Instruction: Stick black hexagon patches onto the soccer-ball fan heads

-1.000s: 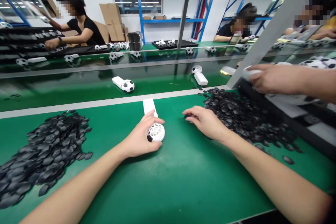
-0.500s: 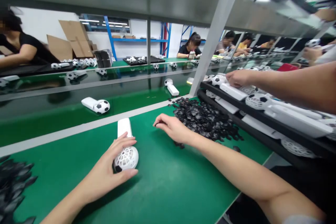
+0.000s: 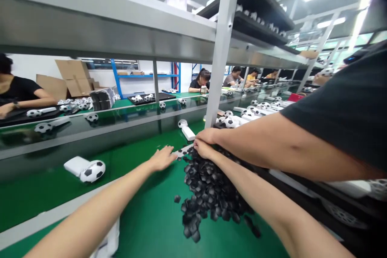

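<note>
My left hand (image 3: 163,158) reaches forward over the rail at the belt's near edge, fingers spread and nothing in them. My right hand (image 3: 203,147) is at the far end of the pile of black pieces (image 3: 208,185), its fingers curled together; what they hold, if anything, is hidden. Just beyond it lies a white handle with a small ball head (image 3: 188,132) on the green belt. A white part (image 3: 112,238) lies at the bottom, partly behind my left forearm.
A co-worker's arm (image 3: 260,139) comes in from the right, its hand beside my right hand. A metal post (image 3: 218,56) stands behind. Another ball-headed item (image 3: 93,171) lies on the belt at left. Trays with white items are at right.
My left hand has let go of the ball-headed item and moved forward and right. My right hand has moved to the pile's far end. The co-worker's arm has come closer. The view has shifted.
</note>
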`<state>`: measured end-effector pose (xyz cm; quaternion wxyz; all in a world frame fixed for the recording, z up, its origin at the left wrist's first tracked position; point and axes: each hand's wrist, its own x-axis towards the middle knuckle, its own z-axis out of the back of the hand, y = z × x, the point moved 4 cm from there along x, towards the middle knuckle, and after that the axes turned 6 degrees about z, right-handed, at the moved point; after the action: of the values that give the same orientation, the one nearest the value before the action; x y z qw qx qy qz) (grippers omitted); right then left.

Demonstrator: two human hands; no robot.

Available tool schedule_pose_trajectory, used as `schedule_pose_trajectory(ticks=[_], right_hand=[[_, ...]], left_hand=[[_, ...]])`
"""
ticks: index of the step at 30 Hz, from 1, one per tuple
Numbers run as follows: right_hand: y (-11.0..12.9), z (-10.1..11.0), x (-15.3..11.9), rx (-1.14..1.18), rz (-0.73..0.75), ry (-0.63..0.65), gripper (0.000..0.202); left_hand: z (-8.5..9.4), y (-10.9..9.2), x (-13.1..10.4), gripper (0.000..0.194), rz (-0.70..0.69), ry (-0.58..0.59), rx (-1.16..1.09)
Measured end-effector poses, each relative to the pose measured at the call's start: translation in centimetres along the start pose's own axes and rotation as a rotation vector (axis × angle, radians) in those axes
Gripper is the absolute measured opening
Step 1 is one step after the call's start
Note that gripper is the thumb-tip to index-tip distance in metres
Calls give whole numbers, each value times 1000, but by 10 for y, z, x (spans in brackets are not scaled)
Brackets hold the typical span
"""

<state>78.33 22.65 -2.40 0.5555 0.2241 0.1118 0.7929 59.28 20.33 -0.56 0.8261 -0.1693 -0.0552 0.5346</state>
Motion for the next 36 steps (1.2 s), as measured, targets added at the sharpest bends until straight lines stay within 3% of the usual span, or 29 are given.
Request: schedule_pose_trajectory(ticks=[3,6,10,15,17,19,24,29,36], right_hand=[[-4,-3,3,2,29,95,23],[3,-4,3,39,115,187,18],[25,-5,-10,115,215,279,9],[57,-3,-39,189,319,407,6],[64,0,-47,198,344,438,5],[64,6,-48,184,322,406,6],[44,22,-38,91,143,240,10],[40,15,-43,77,111,275,6],[68,1,-48,81,188,312,10]], left_hand=[[-24,-16,32,65,-57,17,9],[-39,-29,35,63,-150,37,6],[-44,-32,4,62,-241,85,-19],[-36,-28,-54,61,-321,193,-113],[-33,-25,-68,59,-316,224,-155],[-31,-19,-68,59,-265,182,-187],[-35,-3,-42,59,-109,27,-226],[-38,-3,-37,59,-154,49,-183],[-36,-2,-41,57,-184,94,-168]])
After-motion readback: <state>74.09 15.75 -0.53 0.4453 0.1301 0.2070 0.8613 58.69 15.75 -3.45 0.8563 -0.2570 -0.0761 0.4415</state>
